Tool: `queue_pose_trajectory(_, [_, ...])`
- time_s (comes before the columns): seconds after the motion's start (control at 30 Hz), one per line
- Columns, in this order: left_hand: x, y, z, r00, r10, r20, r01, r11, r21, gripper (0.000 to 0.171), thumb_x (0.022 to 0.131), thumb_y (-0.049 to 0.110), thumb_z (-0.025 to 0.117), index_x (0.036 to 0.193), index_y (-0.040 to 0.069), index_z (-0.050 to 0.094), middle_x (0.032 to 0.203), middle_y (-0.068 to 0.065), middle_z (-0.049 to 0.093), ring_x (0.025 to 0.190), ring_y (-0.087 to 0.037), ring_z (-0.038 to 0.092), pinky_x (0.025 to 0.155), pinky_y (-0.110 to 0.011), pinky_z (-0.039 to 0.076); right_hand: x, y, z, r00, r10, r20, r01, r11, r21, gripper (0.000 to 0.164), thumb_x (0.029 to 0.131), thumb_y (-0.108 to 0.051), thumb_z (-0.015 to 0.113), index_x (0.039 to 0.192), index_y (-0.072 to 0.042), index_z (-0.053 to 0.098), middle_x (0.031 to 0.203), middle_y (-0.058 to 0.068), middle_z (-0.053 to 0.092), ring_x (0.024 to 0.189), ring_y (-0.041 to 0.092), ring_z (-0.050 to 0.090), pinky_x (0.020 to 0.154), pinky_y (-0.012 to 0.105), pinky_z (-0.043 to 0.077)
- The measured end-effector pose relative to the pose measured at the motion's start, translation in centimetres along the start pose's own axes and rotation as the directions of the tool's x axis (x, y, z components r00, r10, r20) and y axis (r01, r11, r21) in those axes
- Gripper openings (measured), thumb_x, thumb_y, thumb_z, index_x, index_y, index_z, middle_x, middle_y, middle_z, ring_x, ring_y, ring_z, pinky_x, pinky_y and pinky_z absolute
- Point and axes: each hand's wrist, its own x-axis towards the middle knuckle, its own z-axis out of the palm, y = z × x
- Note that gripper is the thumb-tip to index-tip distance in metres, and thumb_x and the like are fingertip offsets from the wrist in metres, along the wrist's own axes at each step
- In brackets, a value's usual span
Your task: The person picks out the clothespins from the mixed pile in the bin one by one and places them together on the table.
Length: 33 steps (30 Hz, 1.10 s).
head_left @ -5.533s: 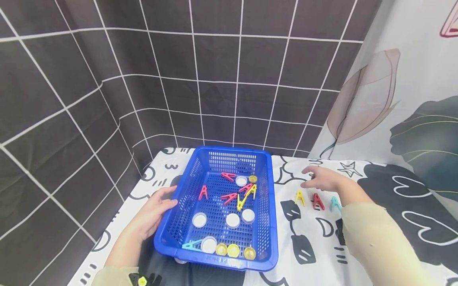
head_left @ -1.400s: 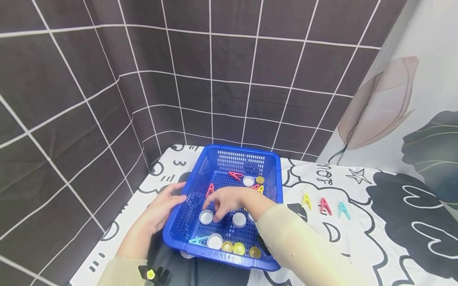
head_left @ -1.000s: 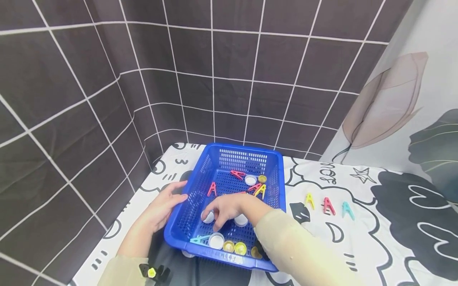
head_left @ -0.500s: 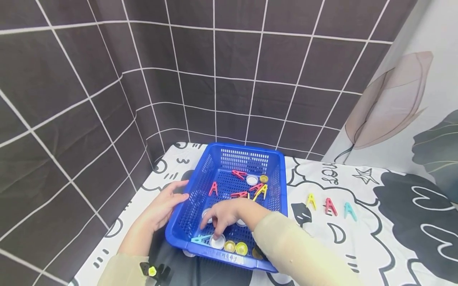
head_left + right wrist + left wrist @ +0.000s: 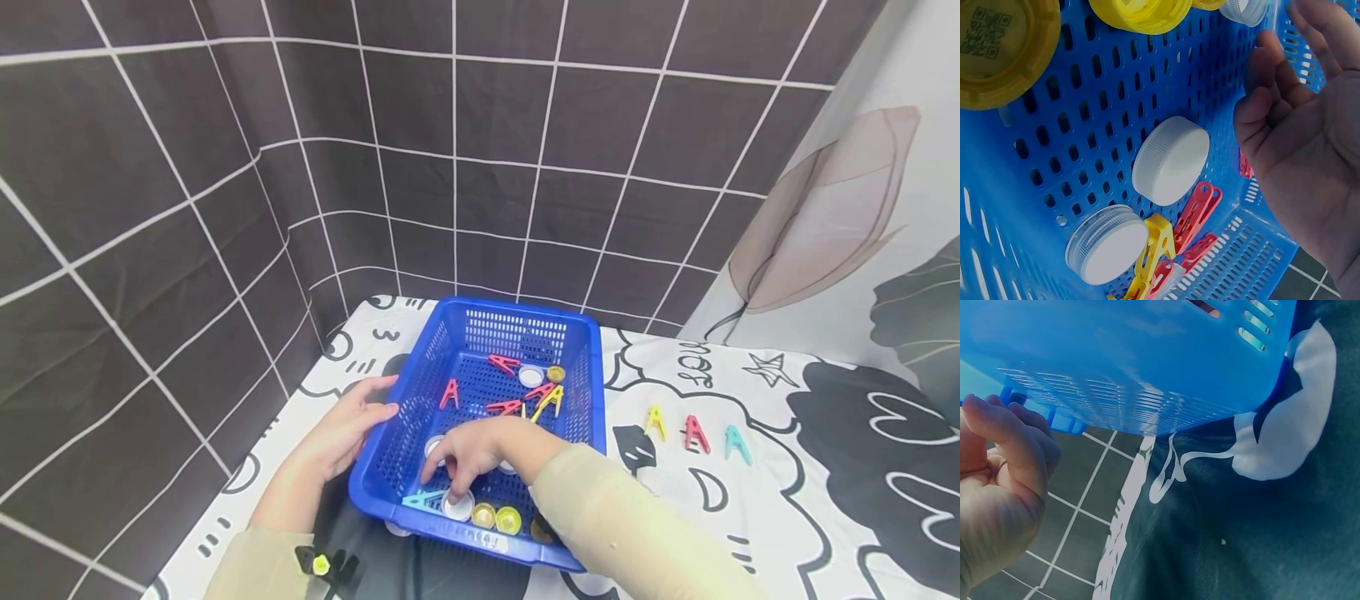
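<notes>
Both have fingers apart on my feed: the left hand [image 5: 339, 435] touching the blue plastic basket [image 5: 597, 400], the right hand [image 5: 476, 450] above a white screw cap [image 5: 463, 509].

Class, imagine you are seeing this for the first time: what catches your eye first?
Most likely the bright blue basket low in the head view, with white caps and yellow caps inside and the right hand among them. Next, perhaps, a yellow clothespin, a red clothespin and a turquoise clothespin, in a row on the patterned cloth right of the basket.
</notes>
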Motion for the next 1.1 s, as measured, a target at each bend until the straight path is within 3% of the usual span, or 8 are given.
queue_pose_trajectory(0.37, [-0.2, 0.1, 0.2, 1.000, 0.001, 0.003, -0.001, 1.000, 0.007, 0.062, 0.092, 0.013, 0.056, 0.144, 0.004, 0.024, 0.117, -0.029, 0.054, 0.098, -0.036, 0.062, 0.081, -0.046, 0.052, 0.5, -0.2, 0.3, 0.994, -0.101, -0.031, 0.100, 0.994, -0.041, 0.043, 0.078, -0.028, 0.075, 0.120, -0.028, 0.064, 0.086, -0.012, 0.057, 0.078, 0.002, 0.053, 0.071, 0.017, 0.044])
queue_pose_trajectory(1.1, [0.0, 0.0, 0.0, 1.000, 0.003, -0.016, -0.003, 1.000, 0.024, 0.059, 0.093, 0.013, 0.056, 0.143, 0.005, 0.027, 0.113, -0.025, 0.057, 0.097, -0.033, 0.063, 0.080, -0.046, 0.053, 1.0, -1.0, 0.8, 0.997, -0.081, 0.018, 0.082, 0.992, -0.096, 0.049, 0.077, -0.024, 0.076, 0.123, -0.030, 0.060, 0.079, -0.010, 0.056, 0.074, 0.002, 0.052, 0.067, 0.016, 0.044])
